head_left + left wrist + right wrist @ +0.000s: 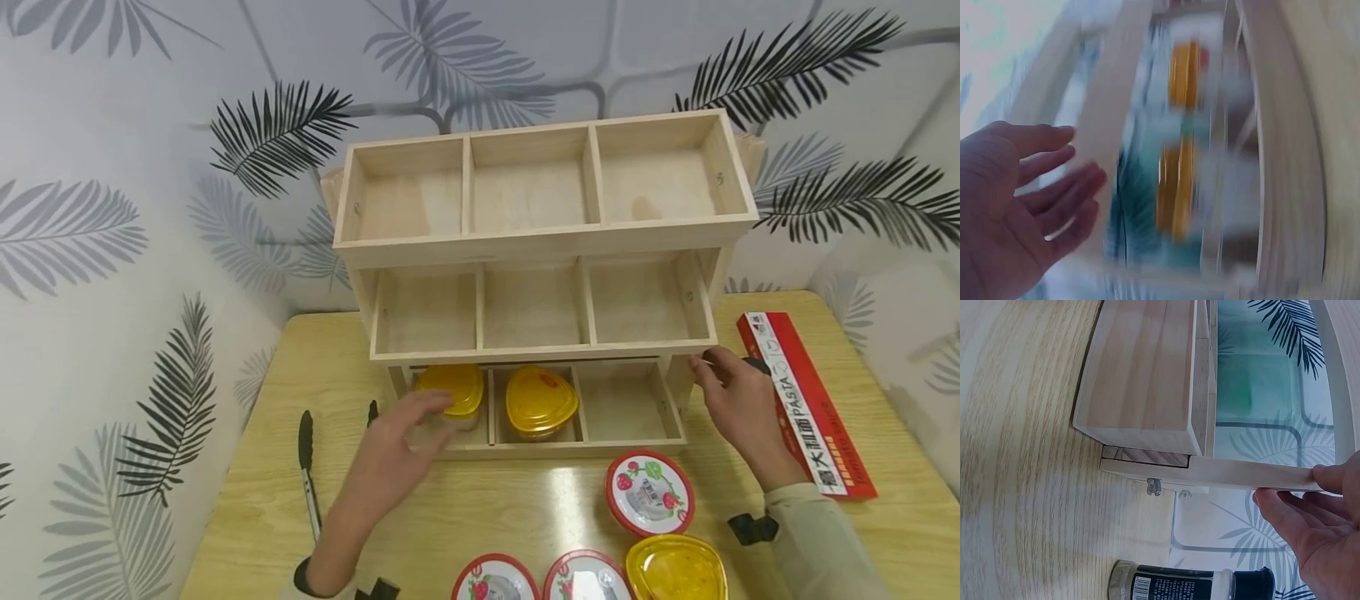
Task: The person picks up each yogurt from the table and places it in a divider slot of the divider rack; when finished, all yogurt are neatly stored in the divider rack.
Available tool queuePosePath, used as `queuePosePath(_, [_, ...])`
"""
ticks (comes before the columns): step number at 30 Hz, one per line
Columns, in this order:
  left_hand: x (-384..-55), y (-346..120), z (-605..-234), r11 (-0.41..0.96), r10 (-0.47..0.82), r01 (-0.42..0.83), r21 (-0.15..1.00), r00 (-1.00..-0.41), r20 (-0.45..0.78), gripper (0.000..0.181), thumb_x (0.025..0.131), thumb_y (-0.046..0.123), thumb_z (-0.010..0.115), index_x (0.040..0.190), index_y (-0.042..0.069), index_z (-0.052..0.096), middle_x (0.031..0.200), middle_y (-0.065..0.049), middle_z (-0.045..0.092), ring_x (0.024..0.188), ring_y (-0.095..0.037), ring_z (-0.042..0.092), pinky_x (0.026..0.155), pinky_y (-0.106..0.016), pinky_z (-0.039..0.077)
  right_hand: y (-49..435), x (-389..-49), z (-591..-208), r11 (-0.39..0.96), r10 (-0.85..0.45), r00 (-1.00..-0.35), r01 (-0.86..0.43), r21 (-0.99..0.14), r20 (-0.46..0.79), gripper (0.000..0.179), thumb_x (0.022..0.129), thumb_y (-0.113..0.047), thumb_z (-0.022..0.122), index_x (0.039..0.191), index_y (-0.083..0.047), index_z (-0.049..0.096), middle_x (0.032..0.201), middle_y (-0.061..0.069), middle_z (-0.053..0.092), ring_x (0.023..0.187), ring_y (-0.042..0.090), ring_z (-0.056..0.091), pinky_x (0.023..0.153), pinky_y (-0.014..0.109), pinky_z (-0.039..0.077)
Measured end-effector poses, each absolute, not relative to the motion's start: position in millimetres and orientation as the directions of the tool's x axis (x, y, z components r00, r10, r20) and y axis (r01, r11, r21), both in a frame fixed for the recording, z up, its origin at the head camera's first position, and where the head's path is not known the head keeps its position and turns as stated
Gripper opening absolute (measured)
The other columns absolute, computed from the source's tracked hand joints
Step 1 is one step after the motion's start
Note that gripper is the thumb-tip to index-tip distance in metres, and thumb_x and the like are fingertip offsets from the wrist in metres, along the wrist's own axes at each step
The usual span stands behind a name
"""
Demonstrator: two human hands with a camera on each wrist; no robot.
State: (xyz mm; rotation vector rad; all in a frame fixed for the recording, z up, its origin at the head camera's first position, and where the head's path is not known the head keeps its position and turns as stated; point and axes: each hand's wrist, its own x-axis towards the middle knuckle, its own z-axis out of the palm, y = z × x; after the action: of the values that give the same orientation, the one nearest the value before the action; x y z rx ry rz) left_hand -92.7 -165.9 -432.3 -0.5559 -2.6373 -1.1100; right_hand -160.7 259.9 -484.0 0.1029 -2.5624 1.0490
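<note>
A three-tier wooden rack (547, 242) with three compartments per tier stands on the table. My left hand (390, 458) hovers before its bottom tier, fingers loosely bent and holding nothing; the left wrist view is blurred. Nearest to it is a yellow-lidded container (467, 387) in the bottom left compartment. Another yellow-lidded container (542, 400) sits in the bottom middle one. My right hand (738, 408) pinches the rack's right side upright (1260, 474), thumb on one face and fingers on the other.
Strawberry-patterned, red-rimmed tubs (649, 492) and a yellow-lidded container (677, 571) stand near the front. A red pasta box (806, 408) lies at right, black-handled tongs (307, 467) at left. Beside the rack's right side is a black-capped bottle (1175, 584). Patterned walls stand behind.
</note>
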Motion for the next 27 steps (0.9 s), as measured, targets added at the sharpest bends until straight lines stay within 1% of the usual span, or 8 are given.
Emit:
queuePosePath(3, [-113.1,-197.4,-445.4,0.617,0.115,0.427,0.661,-0.880,0.461,0.019,0.087,0.006,0.078,0.106,0.006,0.073,0.099,-0.003,0.074,0.086,-0.016,0.068,0.074,-0.028,0.057,262.1,-160.3,-483.3,0.727,0.075,-0.931,-0.195,-0.659,0.358,0.036,0.101,-0.014,0.061,0.131,0.005,0.060,0.118,0.028,0.067,0.097,0.045,0.069,0.076,0.043,0.054])
queuePosePath(5, [-126.7,-213.7,-454.5,0.607,0.019,0.364,0.706,-0.895,0.445,0.015,0.088,0.009,0.078,0.102,0.007,0.074,0.095,-0.002,0.074,0.081,-0.015,0.067,0.070,-0.022,0.055,263.9,-159.8,-483.1,0.731,0.083,-0.931,-0.185,-0.657,0.355,0.036,0.101,-0.015,0.061,0.131,0.005,0.061,0.118,0.028,0.067,0.097,0.044,0.069,0.076,0.043,0.055])
queuePosePath(7, [-138.6,-225.1,-463.8,0.581,-0.046,0.278,0.765,-0.927,0.371,0.019,0.089,0.014,0.078,0.106,0.008,0.072,0.099,-0.002,0.074,0.084,-0.017,0.068,0.071,-0.019,0.054,265.7,-159.2,-483.9,0.731,0.089,-0.931,-0.180,-0.658,0.354,0.035,0.102,-0.015,0.060,0.130,0.005,0.061,0.117,0.028,0.067,0.096,0.044,0.070,0.075,0.043,0.055])
queuePosePath(8, [-144.0,-229.0,-468.2,0.564,-0.062,0.236,0.791,-0.943,0.325,0.025,0.090,0.017,0.078,0.111,0.008,0.070,0.103,-0.004,0.073,0.088,-0.019,0.068,0.075,-0.020,0.054,266.6,-158.9,-484.4,0.733,0.094,-0.931,-0.176,-0.657,0.353,0.035,0.102,-0.016,0.060,0.130,0.005,0.062,0.116,0.027,0.068,0.095,0.044,0.070,0.074,0.038,0.057])
queuePosePath(11, [-156.2,-234.8,-477.5,0.526,-0.078,0.127,0.841,-0.977,0.196,0.042,0.089,0.024,0.078,0.126,0.008,0.062,0.118,-0.008,0.068,0.104,-0.023,0.066,0.084,-0.029,0.056,268.6,-158.4,-487.0,0.733,0.099,-0.936,-0.160,-0.661,0.337,0.035,0.102,-0.017,0.059,0.130,0.005,0.061,0.116,0.028,0.068,0.095,0.043,0.070,0.072,0.030,0.058])
queuePosePath(13, [-161.7,-235.5,-481.3,0.498,-0.070,0.088,0.863,-0.988,0.141,0.052,0.090,0.025,0.078,0.134,0.009,0.057,0.127,-0.010,0.064,0.112,-0.026,0.064,0.088,-0.038,0.057,269.0,-158.2,-488.4,0.737,0.101,-0.943,-0.143,-0.660,0.318,0.037,0.103,-0.018,0.058,0.132,0.004,0.060,0.117,0.027,0.067,0.096,0.043,0.070,0.073,0.030,0.059])
queuePosePath(18, [-172.1,-234.4,-486.7,0.417,0.023,0.086,0.905,-0.996,0.084,0.067,0.093,0.023,0.074,0.151,0.012,0.042,0.144,-0.012,0.052,0.126,-0.034,0.056,0.095,-0.049,0.053,268.5,-156.8,-489.7,0.737,0.100,-0.954,-0.120,-0.665,0.282,0.040,0.104,-0.022,0.057,0.135,0.004,0.058,0.120,0.027,0.066,0.097,0.043,0.069,0.076,0.050,0.056])
queuePosePath(27, [-177.7,-238.3,-494.1,0.331,0.061,0.094,0.939,-0.995,0.078,0.070,0.097,0.016,0.067,0.156,0.011,0.030,0.146,-0.017,0.049,0.128,-0.033,0.054,0.099,-0.046,0.051,267.4,-148.2,-482.8,0.736,0.028,-0.971,-0.140,-0.663,0.237,0.038,0.101,-0.019,0.062,0.130,0.005,0.061,0.120,0.028,0.066,0.095,0.045,0.070,0.073,0.055,0.058])
